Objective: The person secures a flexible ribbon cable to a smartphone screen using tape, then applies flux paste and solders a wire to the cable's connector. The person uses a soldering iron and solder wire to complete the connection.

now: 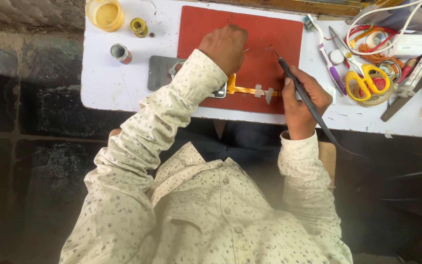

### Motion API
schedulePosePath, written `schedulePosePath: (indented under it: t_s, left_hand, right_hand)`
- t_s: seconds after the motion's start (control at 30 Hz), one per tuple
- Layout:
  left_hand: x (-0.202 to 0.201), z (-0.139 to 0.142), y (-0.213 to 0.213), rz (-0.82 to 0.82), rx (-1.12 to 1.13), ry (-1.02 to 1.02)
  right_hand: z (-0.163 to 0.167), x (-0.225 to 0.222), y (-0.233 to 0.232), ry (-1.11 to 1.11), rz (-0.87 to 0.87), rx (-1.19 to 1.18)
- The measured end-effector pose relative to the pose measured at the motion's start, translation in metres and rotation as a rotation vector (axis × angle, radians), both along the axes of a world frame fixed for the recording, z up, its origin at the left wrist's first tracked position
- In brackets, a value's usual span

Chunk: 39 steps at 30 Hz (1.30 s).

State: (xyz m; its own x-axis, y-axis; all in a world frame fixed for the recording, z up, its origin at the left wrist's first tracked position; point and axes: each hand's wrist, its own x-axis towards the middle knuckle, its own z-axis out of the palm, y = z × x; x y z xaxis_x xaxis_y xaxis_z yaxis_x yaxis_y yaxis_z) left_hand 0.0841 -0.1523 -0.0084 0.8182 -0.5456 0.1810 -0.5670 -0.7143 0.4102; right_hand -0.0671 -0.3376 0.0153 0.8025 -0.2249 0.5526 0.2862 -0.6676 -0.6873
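Half the metal plate hides under the left hand

My shirt is cream with a tiny dark floral print, white buttons, long sleeves buttoned at cuffs just behind both hands.

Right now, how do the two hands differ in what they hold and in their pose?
The left hand is closed as a fist over the red mat, and what it grips is hidden. The right hand holds a dark soldering iron like a pen, tip pointing up-left. The left hand lies farther from the body than the right hand. Both wear flower-print sleeves.
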Motion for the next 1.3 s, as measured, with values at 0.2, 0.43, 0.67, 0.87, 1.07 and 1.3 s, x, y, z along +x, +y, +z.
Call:
schedulePosePath:
  t_s: [0.2, 0.43, 0.67, 0.87, 1.07, 1.3]
  left_hand:
    - [-0.004, 0.005, 0.007, 0.008, 0.001, -0.006]
    - [-0.013, 0.026, 0.019, -0.002, -0.073, 0.061]
    - [-0.025, 0.045, 0.037, -0.247, -0.441, 0.489]
    - [-0.034, 0.039, 0.041, -0.469, -0.823, 1.059]
    - [-0.044, 0.034, 0.038, -0.540, -0.783, 1.060]
    - [-0.047, 0.030, 0.041, -0.546, -0.790, 1.058]
  right_hand:
    - [0.004, 0.008, 0.003, 0.058, 0.052, -0.008]
    - [-0.005, -0.003, -0.013, 0.095, 0.066, 0.188]
    - [-0.002, -0.014, -0.027, 0.012, 0.218, 0.941]
    - [0.021, -0.018, 0.002, 0.067, 0.367, 1.091]
    - [0.031, -0.016, 0.032, 0.135, 0.510, 1.276]
    - [0.025, -0.015, 0.037, 0.024, 0.444, 1.176]
